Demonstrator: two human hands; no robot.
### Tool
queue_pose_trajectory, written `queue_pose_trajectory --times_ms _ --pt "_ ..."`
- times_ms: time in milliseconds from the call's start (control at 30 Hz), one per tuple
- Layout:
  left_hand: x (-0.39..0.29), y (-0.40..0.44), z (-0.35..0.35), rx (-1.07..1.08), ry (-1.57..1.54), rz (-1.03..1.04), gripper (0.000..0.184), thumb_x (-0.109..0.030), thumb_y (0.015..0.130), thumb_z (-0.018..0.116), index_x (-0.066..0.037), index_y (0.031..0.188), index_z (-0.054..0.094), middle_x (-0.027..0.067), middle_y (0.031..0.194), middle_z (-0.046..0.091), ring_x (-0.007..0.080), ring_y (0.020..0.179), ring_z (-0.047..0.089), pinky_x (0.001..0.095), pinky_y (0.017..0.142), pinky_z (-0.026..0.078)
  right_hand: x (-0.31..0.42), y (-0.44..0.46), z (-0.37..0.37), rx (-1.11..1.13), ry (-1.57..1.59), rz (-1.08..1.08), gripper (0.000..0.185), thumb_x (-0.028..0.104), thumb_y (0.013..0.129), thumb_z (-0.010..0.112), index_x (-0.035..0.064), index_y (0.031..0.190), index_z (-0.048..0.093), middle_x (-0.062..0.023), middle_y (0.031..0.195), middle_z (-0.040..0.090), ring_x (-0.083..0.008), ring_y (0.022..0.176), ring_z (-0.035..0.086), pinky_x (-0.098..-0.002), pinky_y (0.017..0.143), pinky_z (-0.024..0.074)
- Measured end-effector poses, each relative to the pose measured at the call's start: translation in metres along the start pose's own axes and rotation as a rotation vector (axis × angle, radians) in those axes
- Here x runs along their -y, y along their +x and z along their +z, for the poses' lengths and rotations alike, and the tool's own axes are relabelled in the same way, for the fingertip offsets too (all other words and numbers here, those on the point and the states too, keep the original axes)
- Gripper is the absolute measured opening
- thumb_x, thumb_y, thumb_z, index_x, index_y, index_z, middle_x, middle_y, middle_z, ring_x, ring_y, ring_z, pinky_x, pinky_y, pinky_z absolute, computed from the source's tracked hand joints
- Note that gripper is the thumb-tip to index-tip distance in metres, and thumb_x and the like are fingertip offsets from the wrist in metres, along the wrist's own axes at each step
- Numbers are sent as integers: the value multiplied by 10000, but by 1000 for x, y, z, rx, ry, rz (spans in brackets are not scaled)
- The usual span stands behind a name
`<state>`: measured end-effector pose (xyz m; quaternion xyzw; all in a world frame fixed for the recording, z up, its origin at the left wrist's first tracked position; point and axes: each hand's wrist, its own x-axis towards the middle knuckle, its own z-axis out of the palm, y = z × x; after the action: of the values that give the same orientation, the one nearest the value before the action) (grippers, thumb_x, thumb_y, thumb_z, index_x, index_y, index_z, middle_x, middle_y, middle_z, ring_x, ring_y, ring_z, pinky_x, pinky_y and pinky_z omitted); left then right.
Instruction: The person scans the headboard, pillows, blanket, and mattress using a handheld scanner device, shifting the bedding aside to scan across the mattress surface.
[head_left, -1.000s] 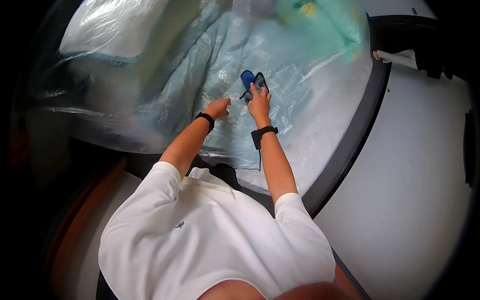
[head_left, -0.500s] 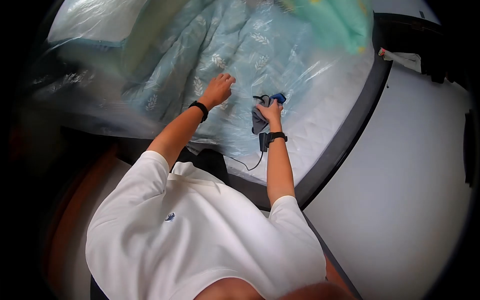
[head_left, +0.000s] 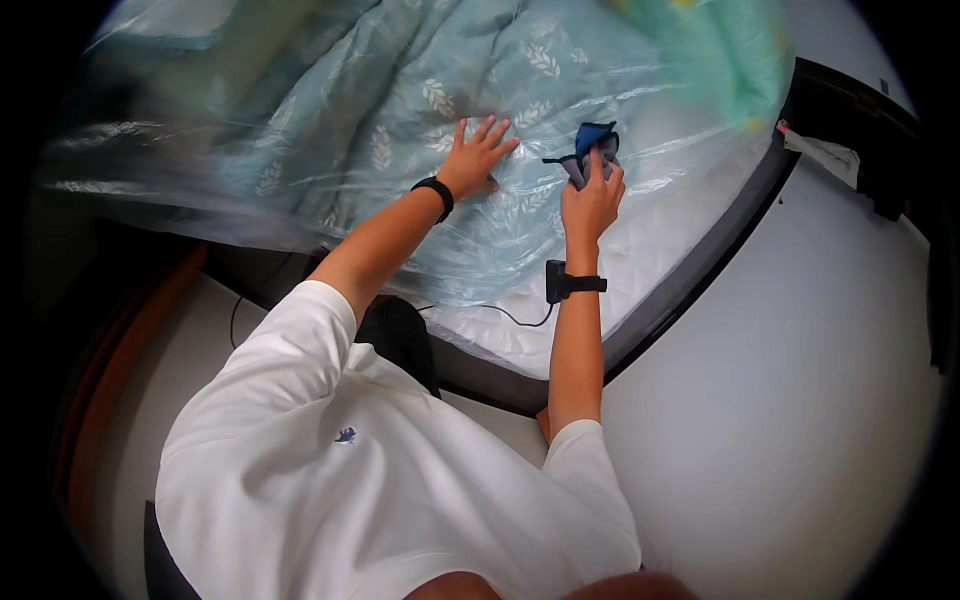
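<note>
My left hand (head_left: 478,158) lies with fingers spread on clear plastic sheeting (head_left: 400,245) over a pale blue quilt (head_left: 480,75) with white leaf sprigs. To its right, my right hand (head_left: 592,200) grips a grey and blue cloth (head_left: 596,140) with dark edging. The bunched cloth rests against the plastic, its blue corner pointing away from me. Part of the cloth is hidden behind my fingers. A black band (head_left: 436,192) circles my left wrist. On my right wrist is a strap with a small black box (head_left: 556,282), from which a cable runs.
Under the plastic is a white quilted mattress (head_left: 660,235) in a dark grey bed frame (head_left: 690,265). Green fabric (head_left: 720,60) lies at the far right of the bed. A white wall or floor surface (head_left: 790,330) borders the right side. A curved brown wooden edge (head_left: 120,360) stands at left.
My right hand has moved forward and to the right with the cloth. My left hand has shifted slightly right and spread its fingers on the plastic. The view has shifted too.
</note>
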<state>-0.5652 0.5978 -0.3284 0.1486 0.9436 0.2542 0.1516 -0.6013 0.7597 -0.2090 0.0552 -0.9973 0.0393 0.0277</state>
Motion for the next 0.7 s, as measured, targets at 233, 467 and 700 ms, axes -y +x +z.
queue_pose_trajectory --times_ms 233,467,700 --pt "-1 9 -10 174 9 -46 1004 -374 628 877 -275 1485 363 55 1613 239 279 1505 174 665 1147 168 11 55 87 94 -260 -318 626 125 825 676 360 1387 526 -27 1352 494 -288 1120 520 -407 835 502" --pt "6 17 5 93 13 -24 996 -420 640 866 -317 1491 359 50 1605 256 285 1493 207 699 1126 184 -121 7 86 324 -104 387 741 140 809 737 331 1456 429 -118 1398 400 -416 1152 509 -501 908 528" --pt "7 20 10 101 32 -23 992 -426 645 856 -318 1492 351 61 1612 241 300 1497 192 702 1124 175 -127 -171 112 552 155 689 739 151 760 695 161 1446 422 -195 1285 482 -414 1120 572 -471 957 487"
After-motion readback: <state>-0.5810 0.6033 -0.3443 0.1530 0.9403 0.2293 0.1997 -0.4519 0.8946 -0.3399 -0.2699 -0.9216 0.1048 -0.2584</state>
